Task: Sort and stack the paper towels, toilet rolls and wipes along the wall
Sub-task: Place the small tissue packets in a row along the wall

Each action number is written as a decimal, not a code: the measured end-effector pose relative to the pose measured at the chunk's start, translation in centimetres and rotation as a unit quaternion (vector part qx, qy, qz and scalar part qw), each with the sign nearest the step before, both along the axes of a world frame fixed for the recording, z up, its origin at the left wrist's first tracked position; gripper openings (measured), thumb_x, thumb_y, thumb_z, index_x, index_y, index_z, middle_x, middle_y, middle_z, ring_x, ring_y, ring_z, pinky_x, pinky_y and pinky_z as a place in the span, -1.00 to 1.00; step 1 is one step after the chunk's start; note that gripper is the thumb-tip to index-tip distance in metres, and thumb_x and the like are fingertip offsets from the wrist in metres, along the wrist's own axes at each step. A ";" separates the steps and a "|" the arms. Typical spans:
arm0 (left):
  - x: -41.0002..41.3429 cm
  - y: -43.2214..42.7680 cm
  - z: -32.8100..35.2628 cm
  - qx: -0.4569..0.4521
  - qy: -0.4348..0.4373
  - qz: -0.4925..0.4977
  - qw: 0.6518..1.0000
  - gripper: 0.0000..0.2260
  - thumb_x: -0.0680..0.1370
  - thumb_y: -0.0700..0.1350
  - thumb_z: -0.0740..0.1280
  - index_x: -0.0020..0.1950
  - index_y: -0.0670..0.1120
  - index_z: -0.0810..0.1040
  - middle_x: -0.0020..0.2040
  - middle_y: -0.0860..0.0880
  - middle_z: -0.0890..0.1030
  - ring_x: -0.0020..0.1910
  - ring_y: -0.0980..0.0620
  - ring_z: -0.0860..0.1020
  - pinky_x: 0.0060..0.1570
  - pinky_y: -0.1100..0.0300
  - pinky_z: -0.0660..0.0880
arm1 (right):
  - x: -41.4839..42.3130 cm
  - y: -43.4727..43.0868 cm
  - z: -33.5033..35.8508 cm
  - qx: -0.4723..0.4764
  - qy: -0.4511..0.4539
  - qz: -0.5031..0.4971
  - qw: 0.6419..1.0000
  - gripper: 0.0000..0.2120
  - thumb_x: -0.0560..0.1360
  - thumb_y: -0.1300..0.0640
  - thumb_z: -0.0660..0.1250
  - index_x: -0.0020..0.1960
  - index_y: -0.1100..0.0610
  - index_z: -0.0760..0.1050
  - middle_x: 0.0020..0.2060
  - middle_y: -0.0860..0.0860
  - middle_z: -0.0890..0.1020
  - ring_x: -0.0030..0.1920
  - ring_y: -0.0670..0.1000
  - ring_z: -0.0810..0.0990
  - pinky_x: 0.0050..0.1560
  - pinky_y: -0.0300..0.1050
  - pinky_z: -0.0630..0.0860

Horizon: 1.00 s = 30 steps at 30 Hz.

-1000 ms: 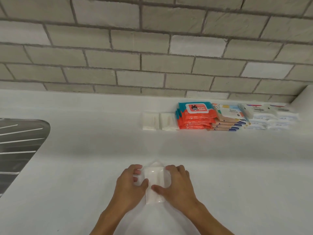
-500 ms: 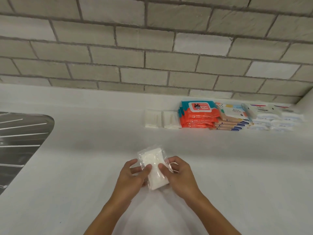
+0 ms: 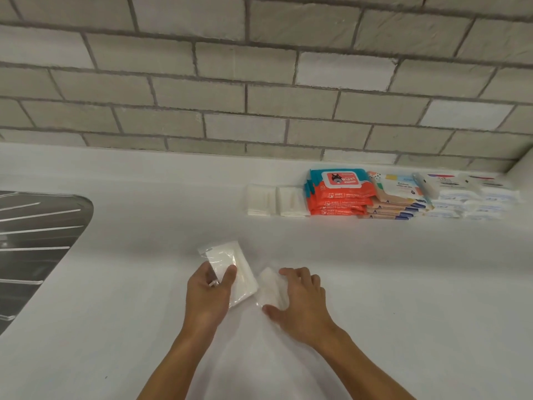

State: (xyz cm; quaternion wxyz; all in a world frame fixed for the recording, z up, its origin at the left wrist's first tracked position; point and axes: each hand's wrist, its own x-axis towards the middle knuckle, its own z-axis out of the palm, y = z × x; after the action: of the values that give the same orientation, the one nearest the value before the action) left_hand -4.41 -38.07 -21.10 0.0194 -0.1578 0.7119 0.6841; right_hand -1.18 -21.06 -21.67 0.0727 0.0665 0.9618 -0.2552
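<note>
My left hand [image 3: 209, 295] holds a white tissue pack [image 3: 233, 269] in clear wrap, thumb on top, lifted a little off the white counter [image 3: 403, 284]. My right hand [image 3: 301, 304] grips a second white tissue pack [image 3: 269, 287] lying on the counter just to the right of the first. Along the wall sit two small white tissue stacks [image 3: 277, 201], a stack of orange-and-teal wipes packs [image 3: 340, 193], a stack of beige wipes packs [image 3: 395, 200] and stacks of white wipes packs [image 3: 470, 197].
A steel sink drainboard [image 3: 34, 243] lies at the left edge. A grey brick wall [image 3: 259, 96] rises behind the counter. A white side wall [image 3: 523, 166] closes the far right corner.
Both hands held one bundle of tissue packs before. Now they have drawn apart, the left hand lifting one pack leftward, the right hand keeping a second pack on the counter.
</note>
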 end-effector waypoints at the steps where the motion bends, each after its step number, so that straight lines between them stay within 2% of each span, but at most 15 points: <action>1: 0.0 0.0 0.0 -0.002 -0.001 0.004 1.000 -0.98 0.55 -0.14 0.41 -0.05 -0.03 0.60 -0.08 -0.13 0.66 -0.06 -0.18 0.64 0.02 -0.17 0.57 | 0.0 -0.1 0.0 -0.001 -0.005 -0.008 1.000 -0.27 0.40 -0.23 0.41 0.44 -0.03 0.19 0.28 -0.04 0.32 0.28 0.04 0.28 0.29 -0.10 0.24; 5: -0.3 -0.1 0.2 -0.007 0.005 0.004 1.000 -0.93 0.56 -0.10 0.40 0.02 -0.01 0.58 -0.06 -0.05 0.67 -0.05 -0.11 0.65 -0.05 -0.06 0.58 | -0.5 0.0 0.4 -0.033 -0.033 -0.057 0.997 -0.25 0.33 -0.20 0.49 0.38 -0.04 0.22 0.14 -0.06 0.47 0.22 0.02 0.43 0.21 -0.08 0.27; 8: -0.9 -0.2 0.2 -0.021 0.015 0.000 1.000 -0.95 0.55 -0.08 0.40 -0.01 -0.02 0.58 -0.07 -0.12 0.66 -0.06 -0.18 0.63 -0.06 -0.10 0.57 | -0.7 0.4 0.9 -0.092 -0.046 -0.089 0.991 -0.26 0.31 -0.10 0.56 0.34 0.02 0.24 -0.05 -0.10 0.48 0.07 0.02 0.55 0.16 -0.09 0.45; 10: -1.2 -0.2 0.2 -0.032 0.018 -0.001 0.999 -0.90 0.55 -0.06 0.41 -0.03 -0.06 0.56 -0.03 -0.21 0.63 -0.04 -0.25 0.61 -0.04 -0.18 0.56 | -0.7 0.7 1.2 -0.107 -0.051 -0.100 0.988 -0.33 0.31 -0.07 0.57 0.27 0.07 0.32 0.01 -0.05 0.43 -0.01 -0.02 0.50 0.00 -0.19 0.48; 12: -1.4 -0.1 0.3 -0.038 0.018 -0.003 0.999 -0.88 0.54 -0.05 0.42 -0.03 -0.09 0.56 -0.02 -0.23 0.62 -0.03 -0.27 0.60 -0.03 -0.20 0.56 | -0.7 0.9 1.4 -0.108 -0.060 -0.102 0.987 -0.41 0.31 -0.07 0.57 0.21 0.08 0.39 0.06 -0.04 0.36 -0.06 -0.08 0.42 -0.13 -0.29 0.41; 14: -1.6 0.0 0.3 -0.038 0.021 -0.007 0.999 -0.91 0.54 -0.07 0.42 -0.05 -0.07 0.57 -0.06 -0.20 0.64 -0.06 -0.25 0.61 -0.06 -0.18 0.56 | -0.9 1.0 1.4 -0.115 -0.068 -0.107 0.985 -0.44 0.29 -0.07 0.59 0.15 0.06 0.41 0.05 -0.04 0.34 0.00 -0.06 0.43 -0.01 -0.25 0.46; 16: -1.8 0.0 0.4 -0.039 0.021 -0.012 0.999 -0.93 0.54 -0.10 0.42 -0.11 -0.04 0.56 -0.16 -0.11 0.64 -0.14 -0.18 0.61 -0.13 -0.08 0.54 | -1.0 0.8 1.6 -0.107 -0.071 -0.109 0.986 -0.45 0.28 -0.08 0.59 0.10 0.02 0.37 0.03 -0.06 0.36 0.07 -0.01 0.45 0.08 -0.16 0.49; 18: -1.8 0.0 0.5 -0.043 0.019 -0.015 0.999 -0.84 0.55 -0.13 0.41 -0.21 -0.04 0.50 -0.30 0.00 0.56 -0.26 -0.06 0.54 -0.22 0.12 0.47 | -1.2 0.7 1.9 -0.095 -0.068 -0.102 0.988 -0.45 0.29 -0.08 0.58 0.07 0.00 0.31 -0.01 -0.07 0.43 0.04 0.01 0.49 -0.03 -0.17 0.50; 19: -1.9 0.0 0.5 -0.044 0.018 -0.019 0.999 -0.82 0.55 -0.14 0.41 -0.22 -0.04 0.48 -0.31 0.01 0.54 -0.28 -0.03 0.52 -0.24 0.15 0.45 | -1.2 0.8 1.9 -0.096 -0.064 -0.102 0.988 -0.46 0.30 -0.06 0.57 0.06 0.00 0.28 -0.05 -0.08 0.45 -0.01 0.01 0.52 -0.12 -0.19 0.49; 21: -2.2 -0.1 0.2 -0.040 0.014 -0.031 0.999 -0.90 0.55 -0.13 0.40 -0.14 -0.06 0.54 -0.20 -0.11 0.61 -0.19 -0.14 0.59 -0.17 0.03 0.52 | -1.5 1.0 1.9 -0.114 -0.053 -0.110 0.986 -0.50 0.36 0.02 0.52 0.09 0.01 0.25 -0.12 -0.09 0.45 -0.10 0.02 0.55 -0.22 -0.18 0.49; 23: -2.6 -0.1 0.0 -0.041 0.010 -0.042 0.998 -0.96 0.56 -0.13 0.40 -0.06 -0.08 0.58 -0.07 -0.19 0.64 -0.07 -0.22 0.62 -0.03 -0.10 0.57 | -1.8 1.3 1.9 -0.151 -0.035 -0.120 0.981 -0.55 0.42 0.10 0.44 0.16 0.01 0.23 -0.09 -0.06 0.47 -0.11 0.03 0.57 -0.20 -0.14 0.55; 25: -3.2 -0.1 0.0 -0.035 0.004 -0.047 0.998 -0.98 0.57 -0.15 0.37 -0.03 -0.05 0.59 -0.05 -0.14 0.65 -0.03 -0.18 0.63 0.04 -0.13 0.56 | -2.3 1.5 2.0 -0.187 -0.013 -0.121 0.975 -0.53 0.48 0.18 0.38 0.24 0.01 0.19 -0.05 -0.01 0.50 -0.12 -0.01 0.56 -0.26 -0.27 0.54; 27: -3.9 0.0 0.2 -0.030 0.002 -0.056 0.998 -0.93 0.59 -0.17 0.34 0.02 -0.02 0.58 -0.03 -0.05 0.66 -0.01 -0.08 0.63 0.03 -0.05 0.57 | -2.9 1.6 2.5 -0.221 0.012 -0.120 0.968 -0.50 0.50 0.23 0.37 0.26 -0.01 0.14 -0.09 -0.02 0.49 -0.19 -0.11 0.54 -0.41 -0.40 0.45; 30: -5.3 0.5 1.3 -0.039 0.012 -0.069 0.997 -0.90 0.62 -0.18 0.30 0.07 -0.02 0.56 -0.02 0.03 0.65 -0.04 0.07 0.61 -0.11 0.20 0.53 | -4.3 2.1 3.5 -0.249 0.066 -0.128 0.958 -0.50 0.51 0.27 0.36 0.21 -0.04 0.12 -0.09 -0.01 0.51 -0.21 -0.14 0.55 -0.46 -0.41 0.45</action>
State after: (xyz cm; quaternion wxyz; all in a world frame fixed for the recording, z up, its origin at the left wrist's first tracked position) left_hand -9.75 -37.55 -19.79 0.0519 -0.1004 0.7474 0.6547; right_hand -5.48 -19.01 -18.14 -0.0098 0.1516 0.8542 -0.4972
